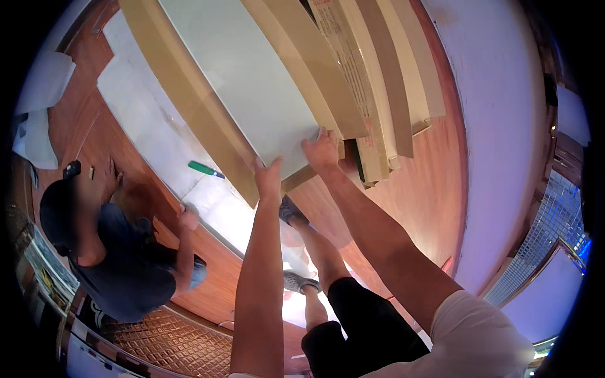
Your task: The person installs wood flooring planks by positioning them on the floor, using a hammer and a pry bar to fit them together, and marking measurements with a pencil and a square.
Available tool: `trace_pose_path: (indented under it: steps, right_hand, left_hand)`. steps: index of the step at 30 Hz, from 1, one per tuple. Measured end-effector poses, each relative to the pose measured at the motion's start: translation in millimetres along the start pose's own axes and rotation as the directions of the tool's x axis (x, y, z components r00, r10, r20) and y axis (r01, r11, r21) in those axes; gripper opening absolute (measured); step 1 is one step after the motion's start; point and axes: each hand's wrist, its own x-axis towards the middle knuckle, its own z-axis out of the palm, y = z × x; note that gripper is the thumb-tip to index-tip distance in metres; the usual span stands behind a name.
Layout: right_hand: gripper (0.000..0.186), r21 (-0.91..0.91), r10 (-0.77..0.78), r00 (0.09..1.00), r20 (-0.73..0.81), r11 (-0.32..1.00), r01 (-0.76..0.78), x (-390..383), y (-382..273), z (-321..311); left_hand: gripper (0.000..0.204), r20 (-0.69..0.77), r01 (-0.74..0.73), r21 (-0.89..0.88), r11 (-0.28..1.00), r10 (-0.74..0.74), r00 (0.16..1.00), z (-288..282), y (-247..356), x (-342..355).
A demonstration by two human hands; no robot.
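A long, flat, pale grey panel (252,82) lies in an open cardboard box (183,88) with its flaps folded out along both sides. My left hand (268,179) grips the near left corner of the panel, thumb on top and fingers mostly hidden. At the near right corner my right hand (321,150) is closed on the same panel, with its fingertips curled over the edge. A tool with a green handle (203,169), perhaps a knife, lies to the left of the box.
More long cardboard boxes (353,75) lie to the right. White sheeting (138,94) covers part of the reddish wood-look floor (403,208). At left a crouching co-worker (126,252) has both hands near the floor. A pale wall (498,126) runs along the right.
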Motion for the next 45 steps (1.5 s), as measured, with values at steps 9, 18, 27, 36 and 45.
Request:
trace_pose_path:
  steps: [9,18,27,36,45]
  right_hand:
    - [0.064,0.098,-0.072,0.996,0.051,0.993,0.066,-14.9,1.2,9.7]
    - [0.066,0.216,-0.077,0.939,0.334,0.976,0.003,3.4,8.2,-8.9]
    - [0.067,0.119,-0.114,0.928,0.356,0.990,0.076,-15.3,51.3,-41.6]
    - [0.050,0.019,-0.118,0.913,0.390,0.993,0.120,-106.5,130.8,-49.3]
    - [0.054,-0.129,-0.206,0.943,0.262,0.961,0.246,-106.2,157.4,-30.5]
  left_hand:
    - [0.057,-0.229,0.001,0.246,0.969,0.057,0.972,-17.0,-0.8,-4.5]
    - [0.055,-0.246,-0.068,0.539,0.839,0.234,0.941,-39.3,11.3,-18.2]
    - [0.045,-0.382,-0.165,0.441,0.882,0.351,0.855,-5.2,-58.4,-37.8]
    - [0.048,-0.346,-0.012,0.216,0.976,0.088,0.934,-22.5,-144.4,-118.9]
    - [0.050,-0.322,0.006,0.313,0.950,0.100,0.941,-30.6,-201.5,-121.3]
